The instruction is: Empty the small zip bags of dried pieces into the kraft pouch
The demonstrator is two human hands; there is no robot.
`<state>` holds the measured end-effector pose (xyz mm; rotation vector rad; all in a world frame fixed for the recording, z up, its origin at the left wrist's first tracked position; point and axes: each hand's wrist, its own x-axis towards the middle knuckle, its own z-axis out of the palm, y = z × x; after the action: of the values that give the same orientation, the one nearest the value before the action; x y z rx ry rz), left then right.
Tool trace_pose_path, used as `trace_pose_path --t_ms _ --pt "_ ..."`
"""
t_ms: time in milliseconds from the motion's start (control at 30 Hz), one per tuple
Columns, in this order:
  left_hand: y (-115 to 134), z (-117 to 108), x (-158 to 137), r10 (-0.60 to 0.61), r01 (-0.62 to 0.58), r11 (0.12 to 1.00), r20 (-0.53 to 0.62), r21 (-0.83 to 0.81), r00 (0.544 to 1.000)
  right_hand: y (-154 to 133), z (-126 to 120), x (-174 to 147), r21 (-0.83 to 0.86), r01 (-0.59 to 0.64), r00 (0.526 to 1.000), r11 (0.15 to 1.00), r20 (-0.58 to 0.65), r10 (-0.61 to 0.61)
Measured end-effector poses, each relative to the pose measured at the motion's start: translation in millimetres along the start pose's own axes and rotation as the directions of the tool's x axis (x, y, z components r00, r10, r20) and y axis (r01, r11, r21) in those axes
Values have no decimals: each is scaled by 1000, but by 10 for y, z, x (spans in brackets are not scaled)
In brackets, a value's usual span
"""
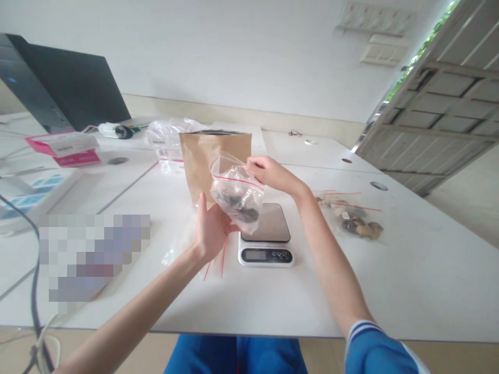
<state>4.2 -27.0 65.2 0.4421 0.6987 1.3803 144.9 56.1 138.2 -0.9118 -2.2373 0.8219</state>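
Note:
My left hand (212,228) cups the underside of a small clear zip bag (236,192) with a red seal line and dark pieces inside. My right hand (268,174) pinches the bag's top right corner. The bag hangs just above the left side of a small digital kitchen scale (267,239) with a steel platform. Behind the bag stands an upright brown paper pouch (206,156). Several empty clear zip bags (212,262) with red lines lie flat on the white table (409,280) under my left wrist.
More filled small bags (353,218) lie to the right of the scale. A clear plastic bundle (167,137) sits behind the pouch. At the far left are a dark computer tower (58,83), a pink box (64,148) and cables. A door frame (440,98) stands at right.

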Motion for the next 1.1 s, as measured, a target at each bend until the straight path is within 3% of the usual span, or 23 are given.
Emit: trace_pose_path --t_ms 100,233,367,467,567,667,833,1000,1100 --pt "-100 -63 106 151 -160 986 -172 -38 974 -37 -5 -68 -186 -53 999 981 -12 52" --pt "-237 -131 214 197 -213 974 -189 -71 962 -240 34 -158 -191 38 995 981 -88 -56" --pt "-350 -167 232 182 -203 969 -154 -138 971 -308 109 -148 -178 146 967 973 234 -102" --pt "-421 -186 261 182 -213 966 -198 -148 963 -250 185 -104 -269 108 918 957 397 8" --pt "-462 -199 303 191 -224 965 -217 -135 957 -210 292 -58 -328 60 869 943 482 112" --pt "-473 -216 323 186 -219 967 -225 -131 956 -214 399 -25 -377 1 849 926 490 199" --pt "-472 -243 317 192 -229 962 -226 -149 955 -184 462 12 -459 -5 907 888 373 198" --pt "-486 -254 313 170 -202 968 -207 -146 963 -106 394 44 -397 -26 836 917 495 238" --pt "-494 -258 309 128 -159 975 -195 -152 972 -113 369 43 -462 -17 814 887 508 280"
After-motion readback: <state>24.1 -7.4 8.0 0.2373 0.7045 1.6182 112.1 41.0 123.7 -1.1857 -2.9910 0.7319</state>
